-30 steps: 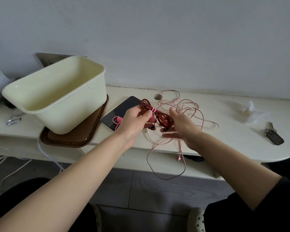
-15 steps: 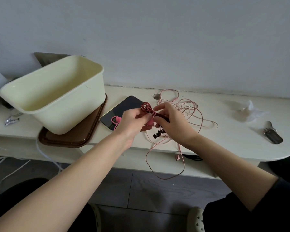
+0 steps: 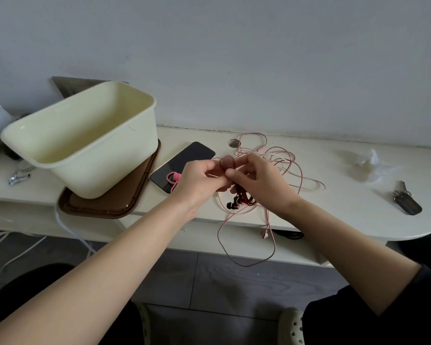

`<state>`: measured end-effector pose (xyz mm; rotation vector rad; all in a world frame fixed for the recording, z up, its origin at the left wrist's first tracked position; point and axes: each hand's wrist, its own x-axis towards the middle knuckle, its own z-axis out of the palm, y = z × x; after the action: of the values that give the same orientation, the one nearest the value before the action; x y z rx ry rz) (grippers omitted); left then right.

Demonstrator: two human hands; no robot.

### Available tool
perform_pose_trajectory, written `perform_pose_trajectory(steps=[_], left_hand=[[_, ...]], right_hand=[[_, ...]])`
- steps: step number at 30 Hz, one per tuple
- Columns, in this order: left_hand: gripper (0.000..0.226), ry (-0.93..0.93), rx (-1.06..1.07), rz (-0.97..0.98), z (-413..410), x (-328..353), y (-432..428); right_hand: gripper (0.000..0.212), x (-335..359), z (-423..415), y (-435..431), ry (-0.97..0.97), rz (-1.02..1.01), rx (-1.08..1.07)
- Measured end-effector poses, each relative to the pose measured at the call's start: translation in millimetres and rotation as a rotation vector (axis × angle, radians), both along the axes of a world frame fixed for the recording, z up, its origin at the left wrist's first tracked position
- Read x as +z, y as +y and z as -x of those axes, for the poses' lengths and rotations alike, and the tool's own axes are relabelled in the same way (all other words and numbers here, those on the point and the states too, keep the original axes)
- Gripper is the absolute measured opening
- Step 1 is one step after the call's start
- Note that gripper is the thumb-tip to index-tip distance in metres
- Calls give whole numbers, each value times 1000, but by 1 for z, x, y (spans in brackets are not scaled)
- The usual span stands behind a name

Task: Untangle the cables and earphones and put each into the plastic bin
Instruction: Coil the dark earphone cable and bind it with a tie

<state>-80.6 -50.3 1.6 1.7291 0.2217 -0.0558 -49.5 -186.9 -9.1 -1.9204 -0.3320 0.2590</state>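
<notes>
My left hand point(image 3: 199, 180) and my right hand point(image 3: 259, 183) meet over the shelf's front edge, both pinching a coiled dark red earphone bundle point(image 3: 228, 162); its dark earbuds point(image 3: 233, 204) dangle below my right hand. A long pink earphone cable point(image 3: 291, 168) lies tangled on the shelf behind my right hand and loops down over the edge point(image 3: 246, 255). The cream plastic bin point(image 3: 90, 135) stands to the left, with nothing visible inside it.
The bin sits on a brown tray point(image 3: 102, 207). A black phone point(image 3: 182, 165) with a pink cable tie point(image 3: 173, 178) lies beside it. Crumpled clear plastic point(image 3: 368, 165) and a key fob point(image 3: 406, 201) lie to the right. White cords point(image 3: 0, 242) hang at lower left.
Both hands have closed in on the red bundle's upper end and lifted it slightly; its loop is blurred from motion. The earbuds now hang lower under my right hand.
</notes>
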Motion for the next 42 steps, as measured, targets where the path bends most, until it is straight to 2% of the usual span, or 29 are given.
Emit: perform_pose_trajectory(steps=[2, 5, 8, 13, 17, 19, 22, 28, 36, 42], left_hand=[[24, -59, 6, -128, 1, -1, -1], [18, -86, 15, -181, 1, -3, -2], [23, -73, 22, -163, 1, -2, -4], [27, -30, 23, -29, -1, -1, -7], [22, -30, 74, -150, -3, -2, -7], [22, -27, 96, -149, -4, -2, -7], [22, -16, 116, -139, -5, -2, -6], [23, -15, 142, -52, -6, -4, -1], [31, -48, 79, 155, -4, 1, 2], [28, -88, 46, 104, -5, 2, 6]], right_hand=[[16, 1, 0, -1, 0, 5, -9], [7, -1, -2, -1, 6, -26, -51], [11, -3, -5, -1, 13, 10, -93], [17, -7, -6, 2, 29, 54, -136], [21, -5, -4, -2, -318, 280, -120], [15, -3, -4, -4, -481, 357, -67], [15, -4, -3, -4, -615, 414, 12], [17, -8, -4, -7, -537, 421, 84], [11, 5, -6, -10, -401, 210, -59], [14, 8, -1, -8, -425, 159, -27]])
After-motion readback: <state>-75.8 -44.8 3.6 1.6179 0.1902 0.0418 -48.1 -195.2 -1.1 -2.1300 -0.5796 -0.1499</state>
